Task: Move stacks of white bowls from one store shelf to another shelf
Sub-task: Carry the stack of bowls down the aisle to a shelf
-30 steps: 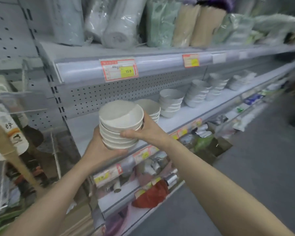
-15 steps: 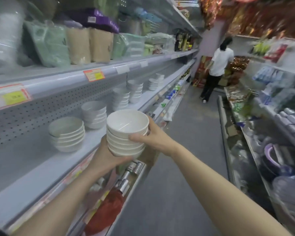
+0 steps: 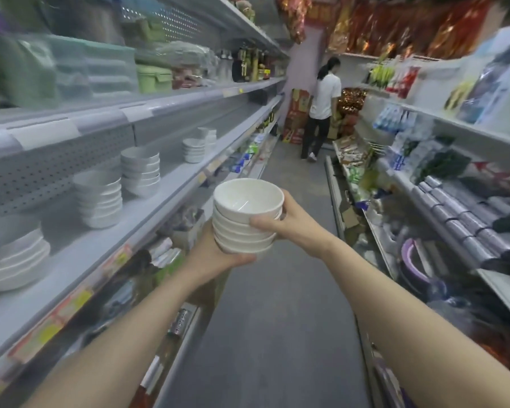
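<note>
A stack of white bowls (image 3: 246, 217) is up over the aisle floor (image 3: 265, 334), right of the shelf (image 3: 106, 254). Left hand (image 3: 218, 256) cups its base; right hand (image 3: 289, 220) fingers wrap the side. More bowl stacks (image 3: 99, 198) sit on that shelf.

The left hand (image 3: 214, 254) lies mostly behind and under the stack (image 3: 245, 222), so most of its fingers are out of sight and the lowest bowl's base is covered. Of the right hand (image 3: 289, 222) only the thumb and the back show; its fingers are hidden behind the stack. The forearms (image 3: 130, 334) are cut off by the bottom edge. The near bowls (image 3: 12, 257) are blurred and cut by the left edge. The price tags (image 3: 71, 304) are too smeared to read. The far bowls (image 3: 193, 150) are too small to count. The person (image 3: 321, 107) faces away, hands hidden.
</note>
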The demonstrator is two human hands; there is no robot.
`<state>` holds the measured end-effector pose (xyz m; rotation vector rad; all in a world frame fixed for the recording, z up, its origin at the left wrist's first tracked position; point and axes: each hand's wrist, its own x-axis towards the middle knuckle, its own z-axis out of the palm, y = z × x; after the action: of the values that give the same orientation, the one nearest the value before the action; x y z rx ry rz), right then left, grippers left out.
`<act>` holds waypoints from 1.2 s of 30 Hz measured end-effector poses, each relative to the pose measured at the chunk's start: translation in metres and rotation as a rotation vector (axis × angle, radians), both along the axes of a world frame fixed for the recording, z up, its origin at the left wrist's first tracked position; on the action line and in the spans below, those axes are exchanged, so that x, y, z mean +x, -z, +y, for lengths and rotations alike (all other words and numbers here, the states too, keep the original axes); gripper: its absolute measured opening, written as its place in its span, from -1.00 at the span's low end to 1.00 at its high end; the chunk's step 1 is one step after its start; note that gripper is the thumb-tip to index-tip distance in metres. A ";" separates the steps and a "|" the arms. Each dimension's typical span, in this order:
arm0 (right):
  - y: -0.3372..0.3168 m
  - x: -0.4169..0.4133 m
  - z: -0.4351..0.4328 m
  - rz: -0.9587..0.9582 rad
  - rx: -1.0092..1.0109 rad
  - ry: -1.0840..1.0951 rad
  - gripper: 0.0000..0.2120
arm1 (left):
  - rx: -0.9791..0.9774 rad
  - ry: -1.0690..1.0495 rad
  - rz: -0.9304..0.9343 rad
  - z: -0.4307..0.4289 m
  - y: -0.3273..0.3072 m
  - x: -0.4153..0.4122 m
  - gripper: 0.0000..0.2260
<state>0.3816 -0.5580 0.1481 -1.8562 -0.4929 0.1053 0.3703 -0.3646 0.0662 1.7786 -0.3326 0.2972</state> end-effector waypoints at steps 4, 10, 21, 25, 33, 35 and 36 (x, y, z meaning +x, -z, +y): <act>0.000 0.060 -0.042 0.004 -0.019 0.016 -0.49 | 0.003 0.018 -0.005 -0.044 0.001 0.069 -0.41; 0.005 0.162 -0.083 0.030 -0.038 0.035 -0.58 | 0.029 0.057 0.024 -0.082 0.005 0.176 -0.38; 0.008 0.390 -0.124 0.021 0.034 0.202 -0.42 | 0.017 0.196 0.034 -0.127 -0.003 0.425 -0.37; 0.007 0.475 -0.149 0.016 0.057 0.245 -0.38 | 0.019 0.227 0.030 -0.151 -0.005 0.519 -0.35; 0.020 0.663 -0.224 -0.008 0.049 0.281 -0.27 | -0.017 0.273 0.024 -0.222 -0.001 0.704 -0.33; 0.022 0.712 -0.245 -0.015 0.050 0.268 -0.28 | -0.021 0.255 0.028 -0.243 0.001 0.751 -0.32; 0.021 0.737 -0.256 -0.009 0.050 0.257 -0.31 | -0.026 0.244 0.032 -0.253 0.001 0.773 -0.34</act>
<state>1.1184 -0.8135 0.1276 -1.8553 -0.2575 -0.0874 1.1431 -0.6179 0.0651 1.6953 -0.5149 0.0986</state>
